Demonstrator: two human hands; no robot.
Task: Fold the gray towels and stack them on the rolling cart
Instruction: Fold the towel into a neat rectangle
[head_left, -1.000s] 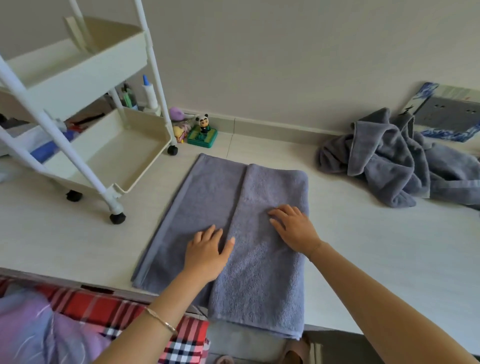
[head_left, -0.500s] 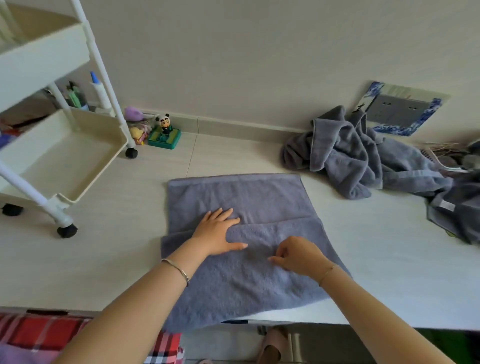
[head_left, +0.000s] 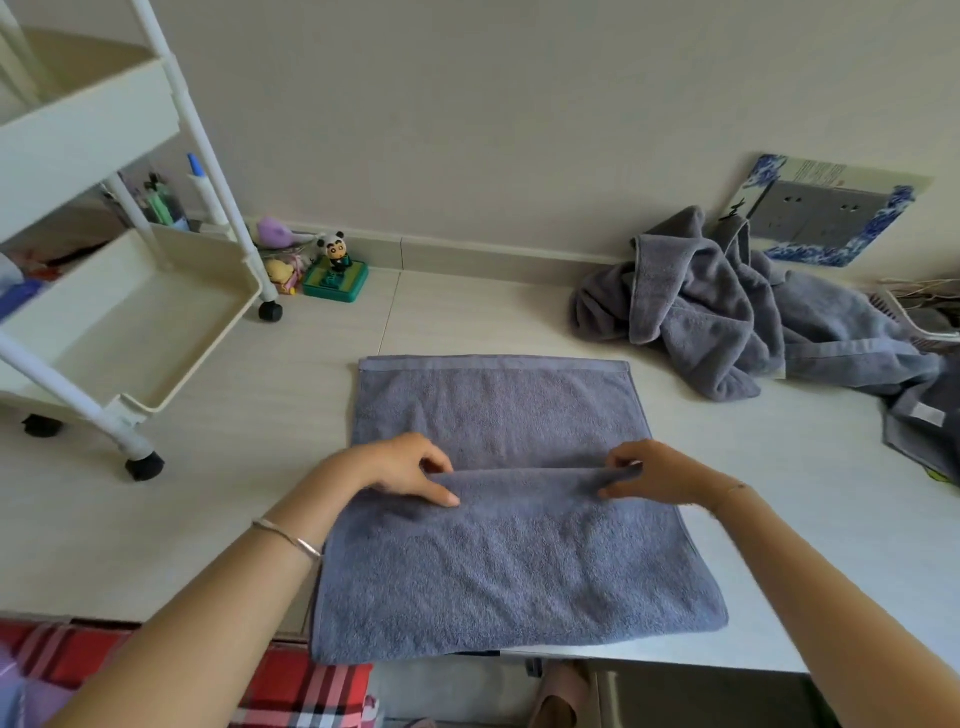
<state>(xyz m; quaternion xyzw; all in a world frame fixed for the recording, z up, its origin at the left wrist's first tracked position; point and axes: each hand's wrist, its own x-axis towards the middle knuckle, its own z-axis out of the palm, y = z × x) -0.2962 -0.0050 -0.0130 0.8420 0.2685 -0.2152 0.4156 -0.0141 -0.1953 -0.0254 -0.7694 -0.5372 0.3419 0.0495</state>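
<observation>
The white surface (head_left: 223, 499) carries everything. The cart (head_left: 88, 130) stands on it at far left, on your left hand's side. Its low tray (head_left: 208, 358) opens toward you and no folded towel lies in it yet, so I judge the stack not begun. What the upper tray holds is hidden from this angle.

The towel (head_left: 509, 571) lies flat right in front of you, its long axis running away from you. Its far hem (head_left: 493, 364) is toward the wall and its near end drapes over the surface's edge. The pile (head_left: 727, 332) of unfolded gray towels sits crumpled at far right, well apart from it.

Your left hand (head_left: 402, 470) and right hand (head_left: 662, 473) each pinch the cloth, thumb on the near side and fingers on the far side. Between them they raise a low ridge (head_left: 530, 472) that runs straight across from one hand to the other, roughly midway along the towel.

The next move turns on that ridge. It lies square across the long axis, with the hem straight beyond both grips. Whichever way you carry it, I'd keep both hands level so the fold lands parallel to the hem. For the later carry to the cart, your left hand is the nearer one.

A panda (head_left: 335, 249) and some bottles (head_left: 202, 192) stand by the wall behind the cart.
</observation>
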